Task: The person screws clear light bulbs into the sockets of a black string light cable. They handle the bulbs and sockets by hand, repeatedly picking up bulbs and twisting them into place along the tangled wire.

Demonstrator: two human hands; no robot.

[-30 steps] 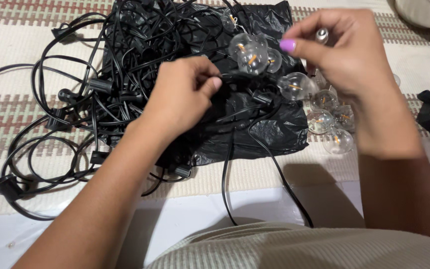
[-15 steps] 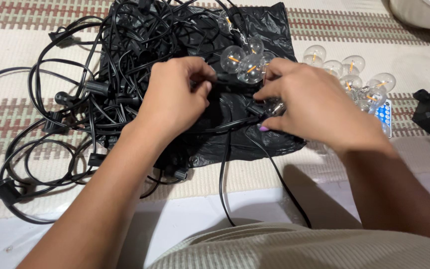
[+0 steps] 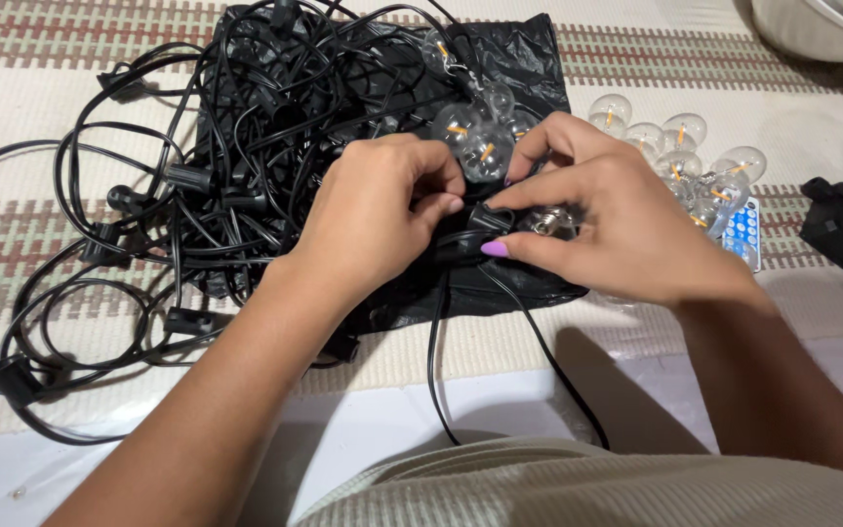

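Both hands brought together since earlier: black socket (image 3: pixel 488 219) pinched by left hand (image 3: pixel 382 220), clear bulb (image 3: pixel 548 221) (metal base showing) gripped by right hand (image 3: pixel 617 229) fingers, over black bag (image 3: pixel 529 59).

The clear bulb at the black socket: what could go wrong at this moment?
1. The right hand presses a clear bulb at the black socket that the left hand holds; if it sits tilted, the thread may jam or the glass may crack.
2. Bulbs already on the cord lie right behind the knuckles and could get knocked.
3. The loose bulbs lie close beside the right wrist and might roll.
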